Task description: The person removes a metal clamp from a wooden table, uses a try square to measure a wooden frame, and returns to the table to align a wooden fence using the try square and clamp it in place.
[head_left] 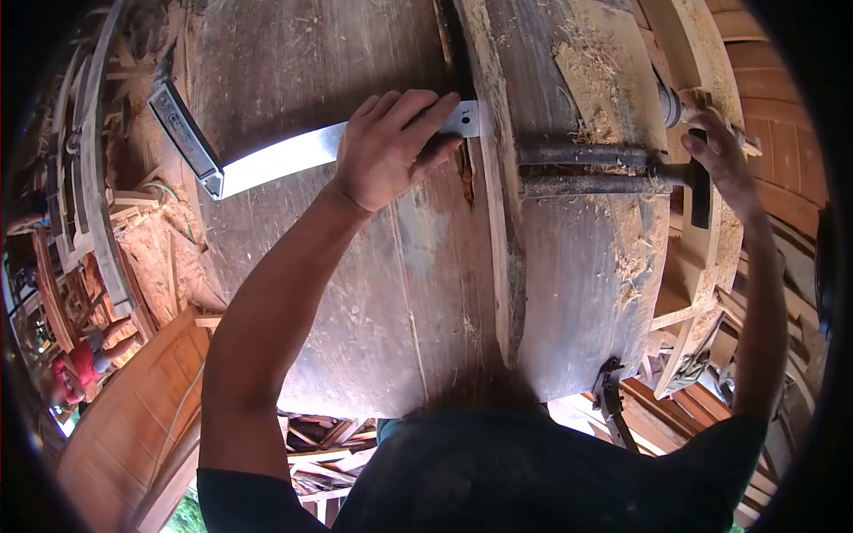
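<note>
Scuffed wooden worktop (333,306) underlies a shiny L-shaped square (283,162) (left fingers (412,107) gripping).

This is a woodworking shop — the broad, worn bench (453,302) is strewn with pale shavings (597,75) and bears a metal square (284,158) and a hammer (613,185). Long boards (99,169) stand along the left, a jumble of wood scraps (329,455) shows past the near edge — and more reddish-brown planks (775,133) fill the right side.
</note>
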`<state>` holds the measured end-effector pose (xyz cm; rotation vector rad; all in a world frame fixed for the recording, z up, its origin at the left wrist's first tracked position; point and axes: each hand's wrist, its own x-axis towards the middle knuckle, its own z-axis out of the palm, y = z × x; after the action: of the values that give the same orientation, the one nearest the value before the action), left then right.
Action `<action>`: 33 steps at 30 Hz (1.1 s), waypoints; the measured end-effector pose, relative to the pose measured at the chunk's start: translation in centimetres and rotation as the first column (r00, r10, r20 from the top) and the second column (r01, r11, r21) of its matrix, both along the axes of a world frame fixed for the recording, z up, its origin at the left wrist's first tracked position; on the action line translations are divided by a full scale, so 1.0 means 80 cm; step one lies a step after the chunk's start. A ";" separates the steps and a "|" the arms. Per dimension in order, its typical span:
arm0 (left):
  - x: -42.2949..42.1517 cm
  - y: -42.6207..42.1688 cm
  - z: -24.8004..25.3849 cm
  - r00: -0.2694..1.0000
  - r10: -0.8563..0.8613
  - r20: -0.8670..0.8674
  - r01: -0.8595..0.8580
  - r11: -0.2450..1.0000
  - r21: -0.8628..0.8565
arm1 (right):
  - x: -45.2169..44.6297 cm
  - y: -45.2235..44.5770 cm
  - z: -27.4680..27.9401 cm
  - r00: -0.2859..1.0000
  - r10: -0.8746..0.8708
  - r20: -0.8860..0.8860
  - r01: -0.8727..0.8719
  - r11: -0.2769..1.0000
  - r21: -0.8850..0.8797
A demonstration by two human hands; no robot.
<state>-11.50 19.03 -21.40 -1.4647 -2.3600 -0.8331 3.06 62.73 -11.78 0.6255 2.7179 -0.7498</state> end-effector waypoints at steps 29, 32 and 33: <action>-0.175 0.054 0.024 0.880 0.174 0.442 -0.156 0.985 -0.079 | -0.075 -0.128 0.129 0.781 0.500 0.373 -0.622 0.670 0.405; -0.201 0.061 0.017 0.910 0.154 0.385 -0.123 0.987 -0.105 | -0.174 -0.126 0.104 0.764 0.641 -0.074 -0.579 0.732 0.359; -0.206 0.063 0.015 0.913 0.141 0.383 -0.109 0.988 -0.106 | -0.224 -0.143 0.094 0.728 0.663 -0.174 -0.577 0.731 0.365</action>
<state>-27.98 24.04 -20.17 -1.2506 -2.7725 -1.0913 -14.89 51.26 -4.26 -0.4236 3.0313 -0.2801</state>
